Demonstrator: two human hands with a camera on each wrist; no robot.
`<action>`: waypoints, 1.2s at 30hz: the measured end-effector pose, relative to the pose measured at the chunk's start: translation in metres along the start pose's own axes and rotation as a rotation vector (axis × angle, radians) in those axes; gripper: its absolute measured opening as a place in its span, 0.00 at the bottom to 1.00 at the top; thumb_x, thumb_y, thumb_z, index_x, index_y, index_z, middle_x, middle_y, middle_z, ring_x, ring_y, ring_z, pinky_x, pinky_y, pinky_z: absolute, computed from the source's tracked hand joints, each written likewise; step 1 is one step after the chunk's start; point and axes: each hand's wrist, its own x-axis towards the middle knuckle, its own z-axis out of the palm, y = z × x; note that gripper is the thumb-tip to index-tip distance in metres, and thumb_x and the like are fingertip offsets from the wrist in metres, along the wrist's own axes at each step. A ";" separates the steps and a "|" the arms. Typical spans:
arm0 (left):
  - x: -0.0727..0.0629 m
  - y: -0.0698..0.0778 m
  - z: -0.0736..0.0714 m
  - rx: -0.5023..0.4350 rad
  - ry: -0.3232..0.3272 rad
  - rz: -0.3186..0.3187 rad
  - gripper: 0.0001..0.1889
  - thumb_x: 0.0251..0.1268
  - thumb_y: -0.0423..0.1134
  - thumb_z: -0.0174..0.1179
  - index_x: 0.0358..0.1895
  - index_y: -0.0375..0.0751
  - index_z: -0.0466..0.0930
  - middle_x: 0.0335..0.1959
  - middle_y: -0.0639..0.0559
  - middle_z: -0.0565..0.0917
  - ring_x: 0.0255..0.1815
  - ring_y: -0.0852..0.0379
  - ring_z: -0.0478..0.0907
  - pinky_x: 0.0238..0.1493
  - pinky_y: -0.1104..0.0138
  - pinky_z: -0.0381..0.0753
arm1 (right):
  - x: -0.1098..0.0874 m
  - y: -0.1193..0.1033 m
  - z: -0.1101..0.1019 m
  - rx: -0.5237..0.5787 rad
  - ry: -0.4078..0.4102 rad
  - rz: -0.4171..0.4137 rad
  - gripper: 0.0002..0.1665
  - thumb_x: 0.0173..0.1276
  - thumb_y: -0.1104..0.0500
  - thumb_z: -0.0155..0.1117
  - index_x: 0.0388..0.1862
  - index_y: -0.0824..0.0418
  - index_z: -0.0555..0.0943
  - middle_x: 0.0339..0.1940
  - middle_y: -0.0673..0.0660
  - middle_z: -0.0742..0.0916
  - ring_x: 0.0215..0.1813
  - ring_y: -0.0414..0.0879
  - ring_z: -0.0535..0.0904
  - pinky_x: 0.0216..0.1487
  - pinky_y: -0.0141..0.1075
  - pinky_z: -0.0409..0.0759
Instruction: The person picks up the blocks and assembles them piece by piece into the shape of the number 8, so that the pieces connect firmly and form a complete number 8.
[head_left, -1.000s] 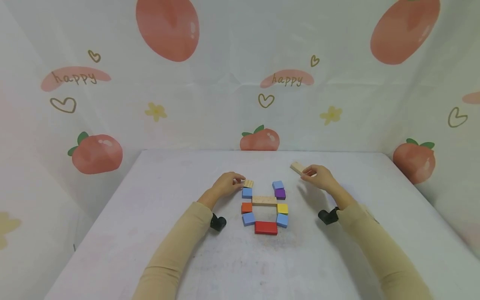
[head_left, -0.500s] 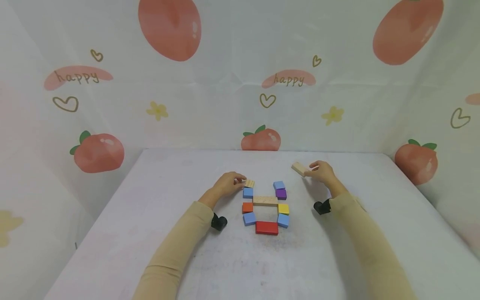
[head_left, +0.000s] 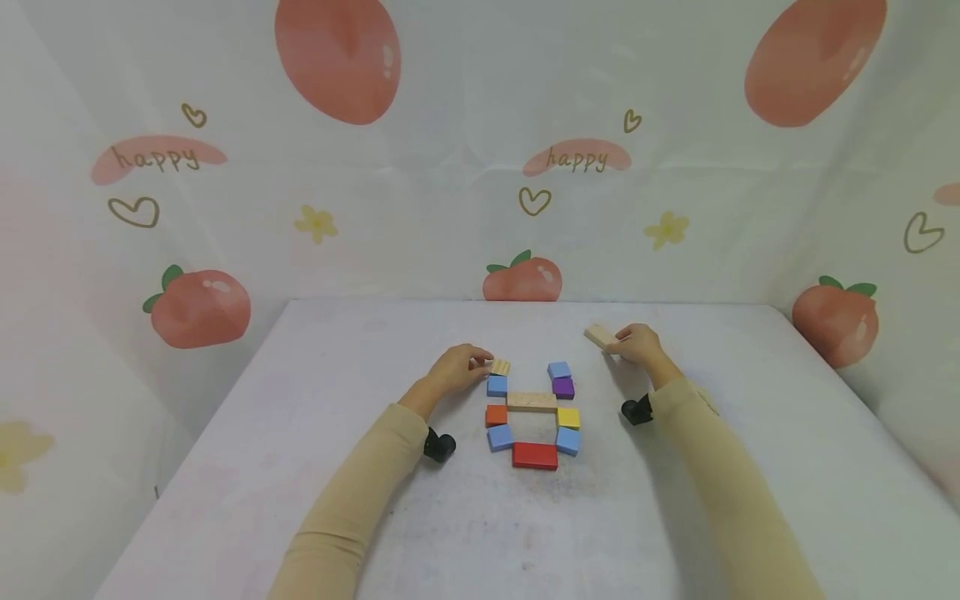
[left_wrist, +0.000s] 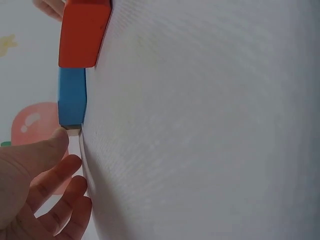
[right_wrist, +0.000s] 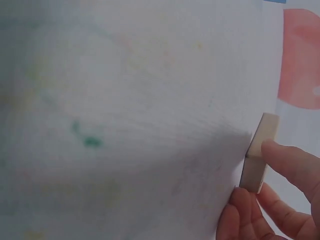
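Wooden blocks point(head_left: 600, 337) in both hands

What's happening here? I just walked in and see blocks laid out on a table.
A person is laying coloured blocks flat on a white table. The left hand pinches a small wooden block at the far end of the left column, beside a blue block. The right hand has its grip on a long wooden block, off to the right of the arrangement. A wooden bar bridges the two columns and a red block closes the near end.
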 end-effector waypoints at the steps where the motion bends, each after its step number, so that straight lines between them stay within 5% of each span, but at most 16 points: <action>1: 0.000 0.000 0.000 0.001 0.002 0.000 0.16 0.65 0.37 0.57 0.55 0.43 0.79 0.47 0.46 0.82 0.45 0.52 0.76 0.51 0.61 0.76 | 0.000 0.000 0.000 -0.010 0.003 -0.005 0.30 0.63 0.55 0.60 0.56 0.76 0.70 0.57 0.74 0.75 0.52 0.60 0.73 0.54 0.46 0.74; 23: -0.001 -0.001 0.000 -0.006 0.014 0.015 0.16 0.64 0.36 0.57 0.54 0.42 0.79 0.47 0.46 0.82 0.47 0.52 0.78 0.52 0.61 0.76 | -0.004 -0.010 0.000 0.000 0.082 -0.120 0.26 0.60 0.56 0.63 0.50 0.75 0.76 0.49 0.72 0.81 0.46 0.57 0.76 0.46 0.41 0.76; 36: -0.001 -0.001 0.000 -0.020 0.009 -0.013 0.16 0.65 0.37 0.56 0.55 0.42 0.78 0.49 0.46 0.81 0.48 0.52 0.77 0.53 0.61 0.76 | -0.010 -0.027 0.004 -0.011 0.019 -0.257 0.24 0.59 0.57 0.65 0.49 0.74 0.78 0.46 0.70 0.83 0.46 0.56 0.77 0.40 0.35 0.75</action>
